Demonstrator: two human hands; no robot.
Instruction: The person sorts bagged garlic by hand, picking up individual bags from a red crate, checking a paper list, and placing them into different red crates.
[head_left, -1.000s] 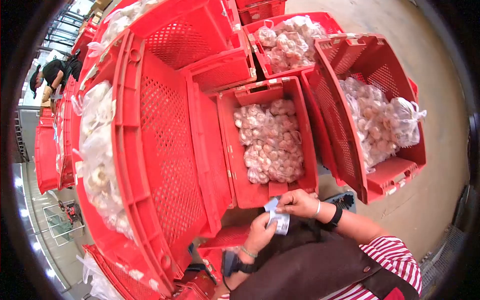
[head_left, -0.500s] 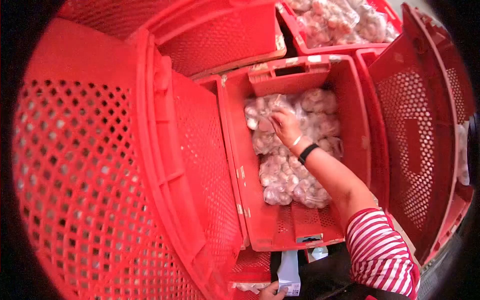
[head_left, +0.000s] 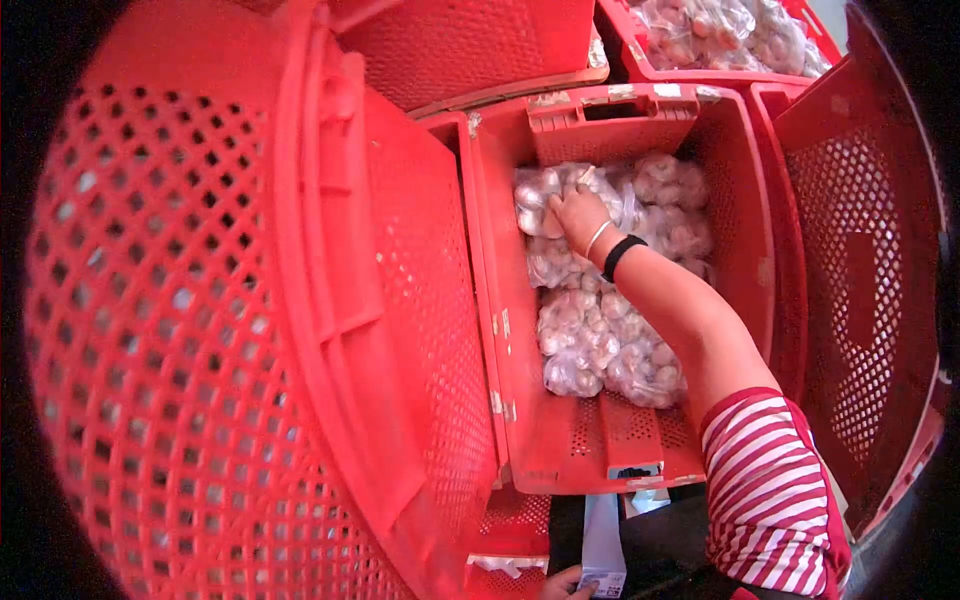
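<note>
Clear bags of garlic bulbs (head_left: 600,325) lie in the middle red crate (head_left: 735,400). My right hand (head_left: 580,218) reaches in from the lower right, with a black band on its wrist. Its fingers are bent together on the top of a bag at the upper left of the pile. Below the crate, at the bottom edge of the view, my left hand (head_left: 566,584) is closed on a pale strip with a printed label (head_left: 603,550). Part of that hand is cut off by the frame.
A big perforated red crate (head_left: 160,330) stands upright on the left. Another perforated crate (head_left: 850,250) stands on the right. At the top right a red crate (head_left: 690,76) holds more bagged garlic. One more red crate (head_left: 480,50) is at the top.
The view has shifted, so the crates sit further right and slightly higher. My right hand has come down onto the bag at the upper left. My left hand still holds the labelled strip.
</note>
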